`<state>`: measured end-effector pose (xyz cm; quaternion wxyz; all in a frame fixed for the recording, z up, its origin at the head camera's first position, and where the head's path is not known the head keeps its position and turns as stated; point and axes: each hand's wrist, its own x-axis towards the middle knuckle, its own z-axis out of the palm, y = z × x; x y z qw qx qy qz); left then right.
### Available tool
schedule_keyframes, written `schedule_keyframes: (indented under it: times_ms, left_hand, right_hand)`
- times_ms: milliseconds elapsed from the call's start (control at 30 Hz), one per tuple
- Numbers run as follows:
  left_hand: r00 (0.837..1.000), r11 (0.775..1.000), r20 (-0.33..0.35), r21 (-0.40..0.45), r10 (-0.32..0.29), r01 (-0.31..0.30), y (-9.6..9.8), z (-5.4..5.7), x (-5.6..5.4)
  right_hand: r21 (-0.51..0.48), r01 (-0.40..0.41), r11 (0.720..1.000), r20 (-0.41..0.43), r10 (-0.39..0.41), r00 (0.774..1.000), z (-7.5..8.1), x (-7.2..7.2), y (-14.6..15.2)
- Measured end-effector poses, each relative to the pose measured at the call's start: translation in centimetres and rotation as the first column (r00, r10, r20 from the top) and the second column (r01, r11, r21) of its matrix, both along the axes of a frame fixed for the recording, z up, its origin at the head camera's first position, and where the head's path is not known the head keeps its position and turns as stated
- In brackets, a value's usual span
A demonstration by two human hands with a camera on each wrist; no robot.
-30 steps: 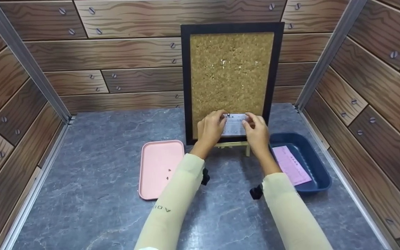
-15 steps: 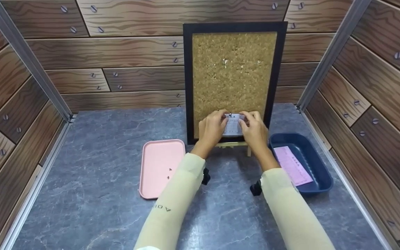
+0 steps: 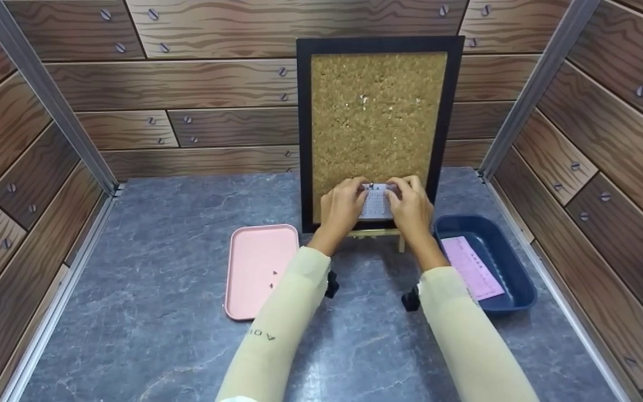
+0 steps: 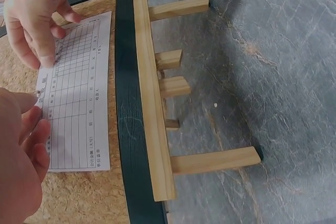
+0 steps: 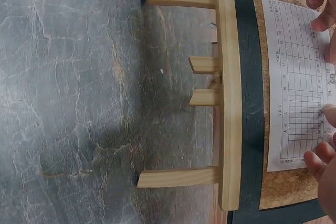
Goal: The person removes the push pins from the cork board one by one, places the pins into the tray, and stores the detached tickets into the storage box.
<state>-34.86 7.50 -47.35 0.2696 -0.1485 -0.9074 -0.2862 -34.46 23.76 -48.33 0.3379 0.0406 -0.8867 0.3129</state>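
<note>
A white printed receipt slip (image 3: pixel 376 204) lies flat on the lower part of a black-framed cork board (image 3: pixel 377 134). A small shiny pin (image 3: pixel 371 185) shows at the slip's top edge, between the two hands. My left hand (image 3: pixel 341 205) rests on the slip's left part, fingertips close beside the pin in the left wrist view. On the right part, my right hand (image 3: pixel 412 206) touches the paper with bent fingers. The right wrist view shows the slip's grid (image 5: pixel 299 93) with fingertips along its top edge; most of both hands falls outside that view.
The board stands on a wooden easel (image 4: pixel 152 98). Left of it sits a pink tray (image 3: pixel 254 245) holding a few small dark pieces. A dark blue bin (image 3: pixel 514 262) with a pink paper slip (image 3: pixel 472 271) stands to the right. Wood-patterned walls surround the grey marbled table.
My right hand has shifted left from near the slip's right edge toward the pin. The left hand stays by the pin. The head view has shifted slightly.
</note>
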Motion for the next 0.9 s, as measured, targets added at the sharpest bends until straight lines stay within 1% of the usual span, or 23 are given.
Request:
schedule_keyframes:
  times_ms: [167, 367, 567, 767, 900]
  left_hand:
    - [1.0, 1.0, 0.002, -0.001, 0.001, -0.001, 0.1, 0.07, -0.02]
    - [0.998, 0.998, -0.037, -0.038, 0.044, -0.045, 0.34, 0.19, 0.02]
    - [0.995, 0.997, -0.067, -0.032, 0.068, -0.071, 0.62, 0.12, -0.05]
    - [0.995, 0.997, -0.073, -0.033, 0.069, -0.071, 0.76, -0.16, -0.2]
    - [0.994, 0.996, -0.078, -0.034, 0.08, -0.083, 0.81, -0.25, -0.2]
  right_hand:
    - [-0.027, 0.006, 1.0, -0.019, -0.006, 1.0, -0.14, -0.16, -0.13]
    - [-0.026, 0.024, 0.999, -0.059, -0.026, 0.998, -0.49, -0.17, -0.35]
    - [-0.012, 0.028, 1.0, -0.114, -0.029, 0.993, -0.83, -0.22, -0.44]
    - [-0.004, 0.021, 1.0, -0.105, -0.022, 0.994, -0.65, -0.2, -0.3]
    - [0.016, -0.003, 1.0, -0.116, 0.005, 0.993, -0.4, -0.18, -0.23]
